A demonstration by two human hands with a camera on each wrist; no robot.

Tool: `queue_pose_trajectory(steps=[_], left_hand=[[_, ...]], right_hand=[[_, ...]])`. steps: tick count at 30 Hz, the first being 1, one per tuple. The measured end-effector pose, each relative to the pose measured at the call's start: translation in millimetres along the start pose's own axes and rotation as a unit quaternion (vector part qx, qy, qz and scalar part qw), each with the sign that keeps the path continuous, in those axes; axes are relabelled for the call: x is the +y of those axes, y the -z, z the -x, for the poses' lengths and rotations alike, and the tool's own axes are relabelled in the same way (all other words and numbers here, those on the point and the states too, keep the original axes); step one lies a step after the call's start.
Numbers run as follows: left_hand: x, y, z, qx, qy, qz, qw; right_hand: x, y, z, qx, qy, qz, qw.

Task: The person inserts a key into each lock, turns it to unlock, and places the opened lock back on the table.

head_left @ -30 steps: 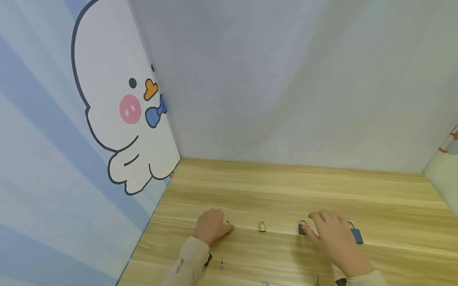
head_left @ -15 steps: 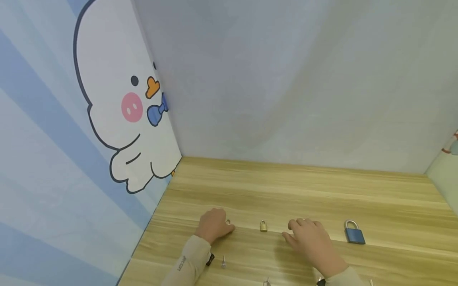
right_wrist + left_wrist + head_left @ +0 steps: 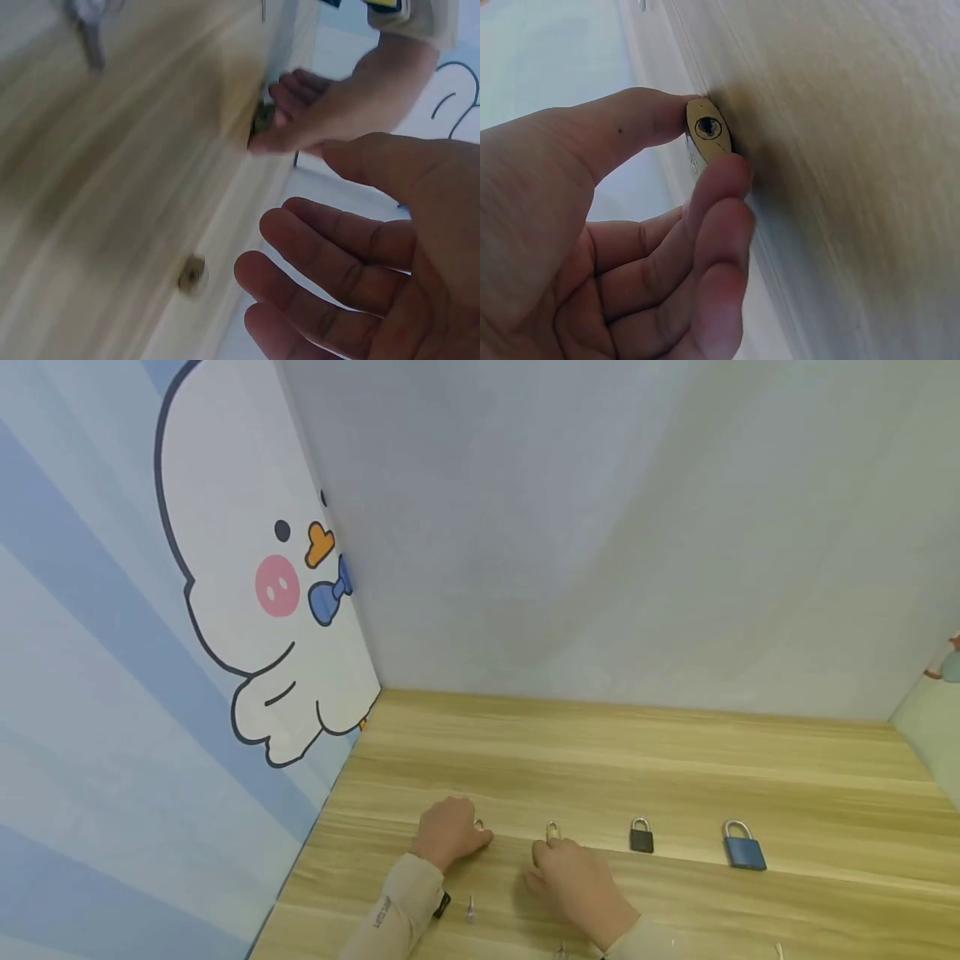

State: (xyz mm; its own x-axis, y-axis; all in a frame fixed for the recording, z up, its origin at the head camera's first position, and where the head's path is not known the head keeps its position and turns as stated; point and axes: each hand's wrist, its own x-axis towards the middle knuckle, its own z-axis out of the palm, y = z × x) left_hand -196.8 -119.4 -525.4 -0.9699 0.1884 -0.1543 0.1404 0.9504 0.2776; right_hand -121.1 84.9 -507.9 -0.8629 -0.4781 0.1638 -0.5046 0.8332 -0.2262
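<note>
Wood-grain table (image 3: 675, 756), grey wall (image 3: 600, 527) at its far edge
Toward its left edge and cartoon-printed wall (image 3: 225, 510), left hand (image 3: 452, 833) pinches a brass padlock (image 3: 709, 133); right hand (image 3: 579, 885) loose, holding nothing.

Four padlocks (image 3: 744, 853) (two brass, one black, one blue) and at least three keys (image 3: 470, 910)

head view facing forward-down, wrist views close, both sharing left fingers (image 3: 724, 232)
</note>
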Motion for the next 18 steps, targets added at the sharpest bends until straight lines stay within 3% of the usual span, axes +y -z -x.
queue_pose_trajectory(steps=[5,12,18], left_hand=[[-3.2,2.5,3.1,0.013,-0.004,0.004,0.9999],[-0.6,20.6,6.9,0.034,-0.01,-0.012,0.9993],[5.5,33.8,11.3,0.041,-0.022,-0.019,0.9988]], right_hand=[[-21.4,-13.3,-5.9,-0.01,0.008,-0.025,0.9996],[-45.8,-31.7,-11.3,0.006,0.024,-0.009,0.9996],[-64.0,-44.2,-15.2,-0.033,0.004,-0.044,0.9985]])
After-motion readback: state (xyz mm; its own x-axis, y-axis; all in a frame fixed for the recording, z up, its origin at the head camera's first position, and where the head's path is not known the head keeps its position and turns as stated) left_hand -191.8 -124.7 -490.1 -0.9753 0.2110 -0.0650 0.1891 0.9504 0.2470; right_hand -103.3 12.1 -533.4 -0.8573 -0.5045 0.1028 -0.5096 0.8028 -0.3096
